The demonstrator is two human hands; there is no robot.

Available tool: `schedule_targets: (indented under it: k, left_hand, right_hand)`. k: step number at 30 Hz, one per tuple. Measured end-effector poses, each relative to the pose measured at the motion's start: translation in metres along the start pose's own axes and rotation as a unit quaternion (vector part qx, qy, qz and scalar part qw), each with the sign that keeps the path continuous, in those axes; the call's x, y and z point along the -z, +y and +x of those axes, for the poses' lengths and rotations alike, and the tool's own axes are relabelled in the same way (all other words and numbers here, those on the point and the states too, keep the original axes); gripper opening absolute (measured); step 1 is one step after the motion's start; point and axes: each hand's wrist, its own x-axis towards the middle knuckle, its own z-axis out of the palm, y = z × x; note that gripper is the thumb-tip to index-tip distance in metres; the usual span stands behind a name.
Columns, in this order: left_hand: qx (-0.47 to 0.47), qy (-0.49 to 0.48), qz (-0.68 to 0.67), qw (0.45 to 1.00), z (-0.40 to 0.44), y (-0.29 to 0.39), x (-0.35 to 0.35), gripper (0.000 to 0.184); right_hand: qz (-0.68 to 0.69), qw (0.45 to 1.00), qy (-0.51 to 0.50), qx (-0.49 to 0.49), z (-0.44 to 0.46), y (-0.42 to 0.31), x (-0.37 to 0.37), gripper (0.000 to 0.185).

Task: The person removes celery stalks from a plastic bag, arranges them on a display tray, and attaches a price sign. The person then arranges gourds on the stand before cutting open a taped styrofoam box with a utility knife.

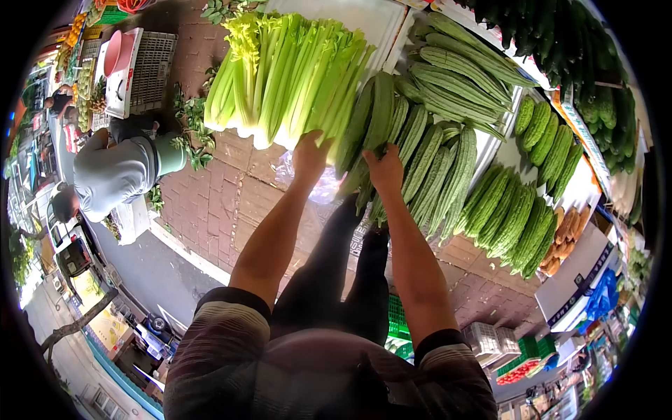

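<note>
Right hand: at the centre of the frame, the right hand [386, 171] is bending its fingers at the lower ends of the long dark gourds [381, 105]; whether they are gripping or only touching, I cannot tell.
Left hand: just left of centre, the left hand [308, 162] is lying at the cut ends of the celery [269, 87], thumb and finger standing slightly apart; a firm hold is not showing.
Dark gourds, risk: these are lying upper centre, between celery and ridged gourds [420, 157]; their lower ends are seemingly overhanging, so a pull on one could be dragging neighbours down, smooth skins probably offering little friction.
Celery, risk: the stalks are standing side by side, upper left of centre; a sideways knock from the left hand could be snapping or fanning them, crispness being the likely cause.
Clear plastic, risk: the thin, crinkled plastic [325, 187] is hanging below the left hand; a finger snagging it could be tugging the produce.
Celery, form: pale, straight, grooved ribs are running up into frilled yellow-green leaves.
Ridged gourds, form: long tapering bodies are showing lengthwise ribs.
Bumpy gourds, form: right of centre, shorter bumpy gourds [505, 224] are displaying knobbly, bright green rind.
</note>
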Motion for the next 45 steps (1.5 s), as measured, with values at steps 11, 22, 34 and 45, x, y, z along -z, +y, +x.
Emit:
schedule_targets:
  k: [11, 22, 34, 45]
  left_hand:
    - [0.322, 0.024, -0.440, 0.838, -0.005, -0.092, -0.033, 0.054]
    - [0.182, -0.110, -0.485, 0.848, 0.005, -0.127, -0.009, 0.041]
    - [0.172, 0.013, -0.606, 0.777, -0.008, -0.083, 0.030, 0.050]
    - [0.180, 0.088, -0.634, 0.747, 0.002, -0.092, 0.016, 0.046]
  right_hand:
    - [0.083, 0.996, -0.021, 0.038, -0.024, 0.095, 0.019, 0.053]
    - [0.052, 0.998, -0.020, 0.026, -0.057, 0.174, 0.034, 0.040]
    - [0.095, 0.990, -0.095, 0.051, -0.055, 0.056, 0.014, 0.041]
    - [0.078, 0.977, -0.164, 0.110, 0.021, -0.029, -0.051, 0.056]
